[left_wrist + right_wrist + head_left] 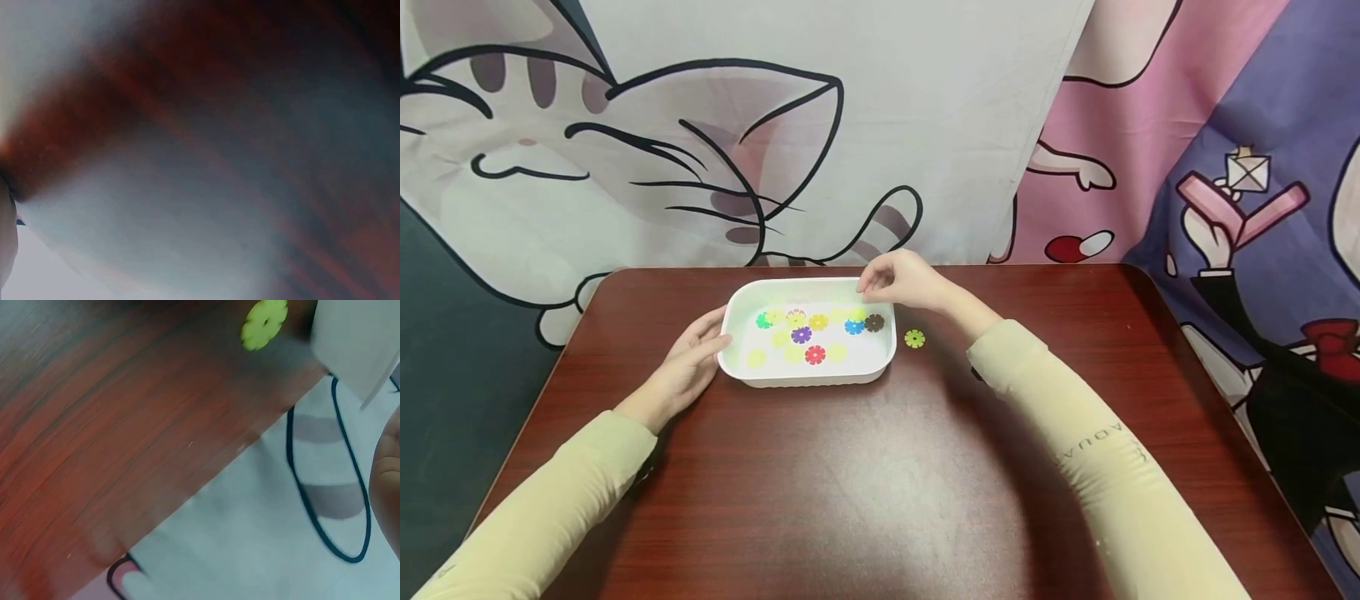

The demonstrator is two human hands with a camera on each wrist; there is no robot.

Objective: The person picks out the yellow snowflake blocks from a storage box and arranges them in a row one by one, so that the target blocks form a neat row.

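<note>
A white tray [805,380] stands on the table with several flower-edged discs inside, among them a red disc [816,355], a purple disc [801,335] and a brown disc [875,322]. My left hand [682,367] holds the tray's left end, thumb at the rim and fingers along the outside. Over the back right corner is my right hand [904,282], its fingers loosely bent downward with no disc visible between them. Below its fingertips lies a bright yellow disc [857,314]. Outside the tray, to its right, rests a yellow-green disc [914,338], also seen in the right wrist view.
The dark red wooden table [850,483] ends at a back edge just behind the tray. A printed cloth [955,125] with cartoon figures hangs behind it. A small dark object, partly hidden by my right sleeve [1075,417], shows beside the cuff. The left wrist view is mostly blurred.
</note>
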